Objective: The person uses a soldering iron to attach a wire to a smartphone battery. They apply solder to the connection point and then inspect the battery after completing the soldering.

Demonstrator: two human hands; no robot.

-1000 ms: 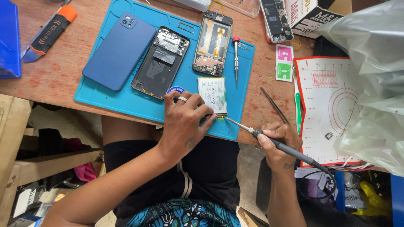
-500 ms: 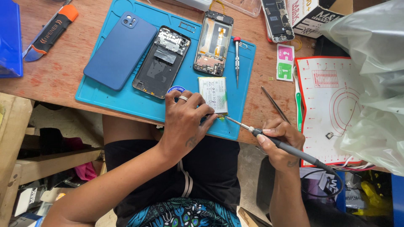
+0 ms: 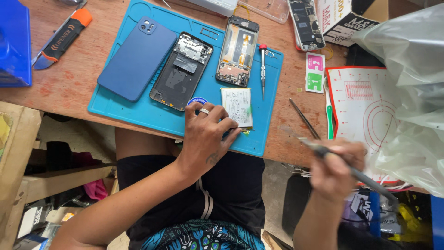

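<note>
My left hand (image 3: 208, 134) rests on the near edge of the blue work mat (image 3: 138, 115), fingers pressing on a small part beside the flat white battery (image 3: 237, 106). My right hand (image 3: 335, 164), blurred, grips a dark soldering iron (image 3: 351, 169) by its handle; the tip is lifted to the right of the mat, away from the battery. On the mat lie a blue phone back cover (image 3: 136, 58), an opened phone body (image 3: 181, 70), a phone frame with a board (image 3: 237, 51) and a red-capped screwdriver (image 3: 262, 69).
A utility knife (image 3: 62, 37) and a blue box (image 3: 14, 44) sit at the left of the wooden table. Tweezers (image 3: 304, 119), sticker packs (image 3: 315, 72), another phone board (image 3: 305, 23), a white-and-red mat (image 3: 365, 106) and a big plastic bag (image 3: 407, 88) lie at the right.
My right hand has pulled the soldering iron away from the battery's corner, moving right and slightly back. The left hand has stayed on the mat.
</note>
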